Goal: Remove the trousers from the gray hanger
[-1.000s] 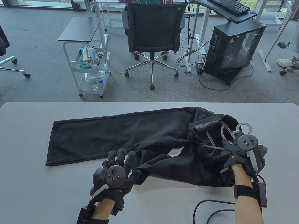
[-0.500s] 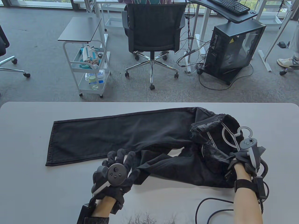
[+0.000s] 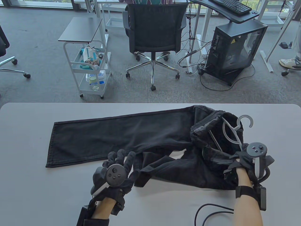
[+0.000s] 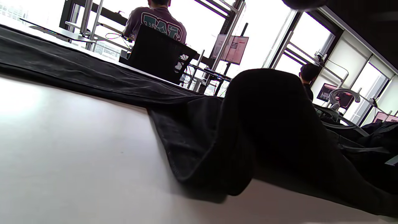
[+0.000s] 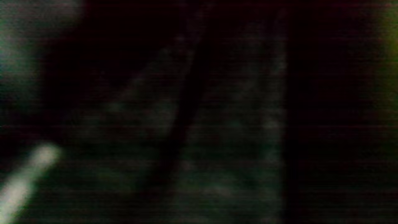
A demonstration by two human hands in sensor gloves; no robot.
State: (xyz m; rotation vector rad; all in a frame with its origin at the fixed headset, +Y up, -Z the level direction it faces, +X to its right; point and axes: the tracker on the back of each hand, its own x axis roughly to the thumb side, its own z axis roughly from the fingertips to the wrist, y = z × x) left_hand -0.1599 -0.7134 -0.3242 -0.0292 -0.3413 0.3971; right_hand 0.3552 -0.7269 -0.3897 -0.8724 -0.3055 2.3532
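Note:
The black trousers (image 3: 122, 136) lie on the grey table (image 3: 28, 141), one leg flat to the left, the other folded toward me. Their bunched waist sits at the right around the gray hanger (image 3: 246, 116), whose hook sticks up out of the cloth. My right hand (image 3: 244, 160) grips the hanger's near end, its fingers partly buried in the waist fabric. My left hand (image 3: 124, 162) presses flat, fingers spread, on the hem of the near leg. In the left wrist view a gloved finger (image 4: 267, 124) rests on the trousers (image 4: 93, 81), with the hook (image 4: 343, 93) beyond. The right wrist view is dark.
A black cable (image 3: 211, 209) loops on the table near my right forearm. Beyond the far table edge stand an office chair (image 3: 154, 30), a white cart (image 3: 91, 68) and a computer case (image 3: 235, 51) on the floor.
The hanger's hook has risen and moved away from me, out of the waist. My right hand has shifted to the right and nearer. My left hand has stayed on the leg hem.

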